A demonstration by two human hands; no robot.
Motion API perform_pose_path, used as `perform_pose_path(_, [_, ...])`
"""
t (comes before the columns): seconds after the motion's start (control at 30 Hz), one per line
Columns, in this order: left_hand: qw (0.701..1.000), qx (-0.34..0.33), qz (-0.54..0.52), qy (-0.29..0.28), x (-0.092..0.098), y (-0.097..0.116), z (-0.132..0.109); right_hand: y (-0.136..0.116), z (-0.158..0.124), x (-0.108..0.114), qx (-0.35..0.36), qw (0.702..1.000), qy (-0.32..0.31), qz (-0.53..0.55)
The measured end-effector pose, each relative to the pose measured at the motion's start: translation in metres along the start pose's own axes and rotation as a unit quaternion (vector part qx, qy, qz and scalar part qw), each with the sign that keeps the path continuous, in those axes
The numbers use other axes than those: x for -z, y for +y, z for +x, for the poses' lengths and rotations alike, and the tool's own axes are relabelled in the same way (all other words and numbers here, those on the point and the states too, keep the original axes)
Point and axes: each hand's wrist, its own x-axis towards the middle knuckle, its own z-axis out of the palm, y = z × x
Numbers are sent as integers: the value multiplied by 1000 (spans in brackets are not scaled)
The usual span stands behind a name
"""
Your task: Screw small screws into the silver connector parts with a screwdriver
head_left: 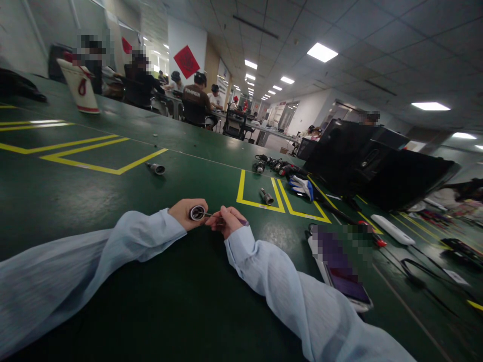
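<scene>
My left hand (184, 211) is closed around a round metal fitting (196, 213), its dark open end facing me. In my right hand (228, 221) the fingers pinch a thin metal tool (208, 214) like a small screwdriver, with a purplish handle end (244, 222) showing by the palm. The tool's tip reaches the rim of the fitting; whether it is inside I cannot tell. A similar metal fitting (156, 168) lies on the green table beyond my left hand. Another fitting (266, 196) lies within a yellow-taped outline, ahead and right of my right hand.
Several more fittings (260, 166) lie farther back, near a blue and white glove (302, 187). A phone (345, 279) lies right of my right arm, with a white power strip (392, 230) and cables beyond. Black monitors (362, 156) stand at right, a paper cup (80, 88) at left. People sit behind.
</scene>
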Motion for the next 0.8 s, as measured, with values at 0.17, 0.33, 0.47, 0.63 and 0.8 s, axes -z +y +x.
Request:
perform_pose_path(0.17, [999,-7,34,-4,-1,-2,-1,1,-1,-1,19,998,24,-48])
perform_pose_path(0.33, [999,-17,24,-17,0,-1,-1,1,-2,-1,7,999,-2,-54])
perform_pose_path(0.47, [999,-21,-23,-21,0,1,-1,-1,-1,1,-22,999,-17,-17])
perform_pose_path(0.63, [999,-10,-48,-15,0,0,-1,-1,1,1,-35,999,-17,18])
perform_pose_path(0.8, [1000,-6,-3,-7,-1,-1,-1,-2,-1,-2,11,999,25,-27])
